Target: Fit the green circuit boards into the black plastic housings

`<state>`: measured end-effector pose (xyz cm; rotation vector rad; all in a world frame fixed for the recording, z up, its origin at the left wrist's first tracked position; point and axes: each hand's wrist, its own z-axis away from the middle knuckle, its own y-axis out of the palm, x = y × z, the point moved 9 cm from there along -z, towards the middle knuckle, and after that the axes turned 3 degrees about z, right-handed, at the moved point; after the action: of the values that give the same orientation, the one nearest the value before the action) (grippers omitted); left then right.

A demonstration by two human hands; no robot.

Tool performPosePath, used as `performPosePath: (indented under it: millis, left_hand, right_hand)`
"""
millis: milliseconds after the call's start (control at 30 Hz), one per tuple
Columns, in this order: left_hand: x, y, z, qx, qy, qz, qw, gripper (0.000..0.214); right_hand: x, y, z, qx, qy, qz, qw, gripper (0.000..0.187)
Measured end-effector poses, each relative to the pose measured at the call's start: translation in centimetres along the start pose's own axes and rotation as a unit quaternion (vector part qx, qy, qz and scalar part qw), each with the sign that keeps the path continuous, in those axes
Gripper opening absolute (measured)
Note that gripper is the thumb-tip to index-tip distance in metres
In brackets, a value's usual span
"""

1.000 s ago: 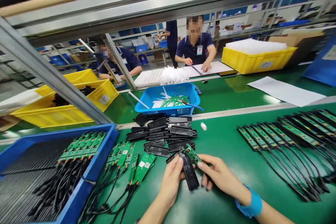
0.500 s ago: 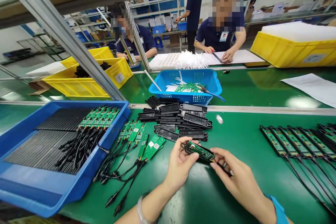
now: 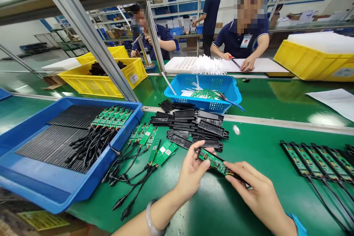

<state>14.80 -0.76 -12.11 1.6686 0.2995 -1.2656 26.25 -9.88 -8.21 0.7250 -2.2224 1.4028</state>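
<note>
A green circuit board (image 3: 215,163) with a small digit display faces up between my hands, above the green bench. Dark plastic shows along its edge, like a black case under it, mostly hidden. My left hand (image 3: 191,175) is closed on the display end, thumb on the face. With thumb and fingers, my right hand (image 3: 256,184) pinches the other end, where coloured wires (image 3: 230,172) leave the board; the cable beyond is largely hidden by that hand. Just behind lies a pile of black plastic cases (image 3: 190,123). Left of my hands are loose boards (image 3: 166,152) with black cables.
A blue tray (image 3: 33,196) of cabled boards stands at left. Cases fitted with boards (image 3: 312,160) lie in a row at right. Behind the pile is a blue basket (image 3: 203,96) holding ties. Yellow bins (image 3: 107,84) and co-workers (image 3: 243,42) are across the bench.
The board has tilted so that its face shows more fully, with both hands still on it. My view has shifted, moving the scene rightward. The left co-worker has raised a hand.
</note>
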Motion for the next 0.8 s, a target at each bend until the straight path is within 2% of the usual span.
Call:
performPosePath:
  millis: [167,233,300,367,433,500,567,633,800]
  left_hand:
    - [0.9,0.7,0.0,0.014,-0.021,0.022,0.999,0.056]
    - [1.2,0.7,0.0,-0.002,-0.019,0.026,0.999,0.057]
    - [1.3,0.5,0.1,-0.023,-0.013,0.022,0.999,0.059]
    - [1.3,0.5,0.2,-0.034,-0.011,0.015,0.999,0.061]
    - [1.3,0.6,0.3,-0.032,-0.018,0.007,0.999,0.064]
    - [1.6,0.8,0.5,-0.030,-0.037,0.003,0.999,0.069]
    - [2.1,0.8,0.7,-0.032,-0.061,0.007,0.998,0.076]
    - [2.5,0.8,0.9,-0.038,-0.081,0.017,0.996,0.081]
    - [2.4,0.8,1.0,-0.047,-0.098,0.011,0.994,0.076]
  right_hand:
    - [-0.1,0.0,0.0,-0.033,-0.005,0.003,0.999,0.029]
    - [-0.1,0.2,0.0,-0.042,0.000,-0.004,0.999,0.028]
    - [-0.6,0.6,0.1,-0.035,0.036,-0.030,0.998,0.028]
    - [-1.7,1.3,0.2,-0.004,0.107,-0.072,0.992,0.033]
    - [-2.7,2.6,0.5,0.061,0.186,-0.135,0.971,0.040]
    - [-2.8,4.4,0.9,0.151,0.237,-0.217,0.935,0.044]
    - [-2.3,5.7,1.3,0.212,0.263,-0.284,0.897,0.045]
    - [-2.1,6.3,1.5,0.227,0.281,-0.311,0.879,0.046]
    - [-2.3,6.2,1.7,0.192,0.304,-0.290,0.887,0.052]
